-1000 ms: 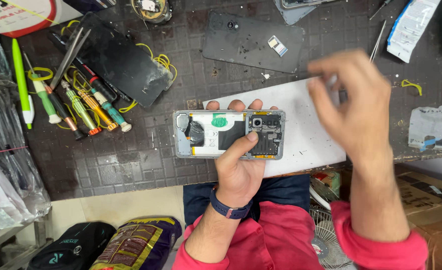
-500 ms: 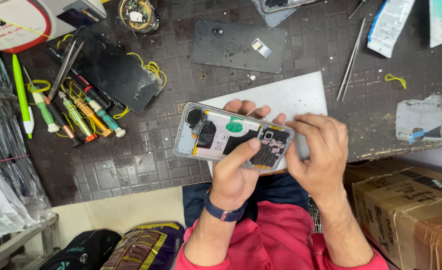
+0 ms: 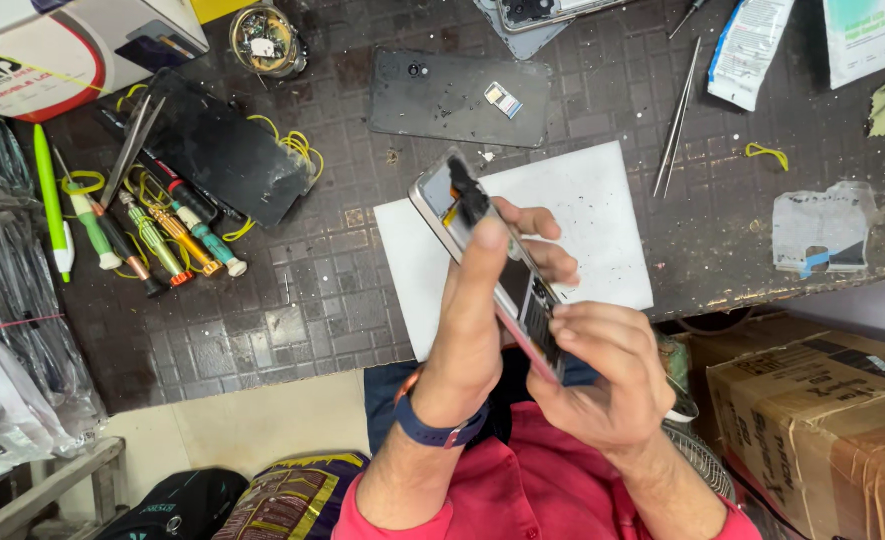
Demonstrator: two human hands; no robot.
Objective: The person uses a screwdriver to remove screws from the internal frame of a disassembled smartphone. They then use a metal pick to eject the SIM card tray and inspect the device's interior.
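An opened phone (image 3: 440, 198) with its back cover off is held up on edge, tilted, over a white sheet (image 3: 602, 220) on the dark grid mat. My left hand (image 3: 477, 320) grips it from below, thumb stretched along its exposed inner side. A blue band is on that wrist. My right hand (image 3: 602, 375) holds the phone's near end, fingers curled onto the circuit area. Whether anything small is pinched in the right fingers is hidden.
A black phone back cover (image 3: 442, 95) with a small chip lies behind the sheet. Screwdrivers (image 3: 152, 235) and a black panel (image 3: 222, 150) are at left, tweezers (image 3: 674, 125) at right. A cardboard box (image 3: 822, 420) stands at lower right, a small round dish (image 3: 265, 42) at the top.
The phone lay flat in my left hand with my right hand raised away. Now it is turned up on edge and my right hand has come onto its near end.
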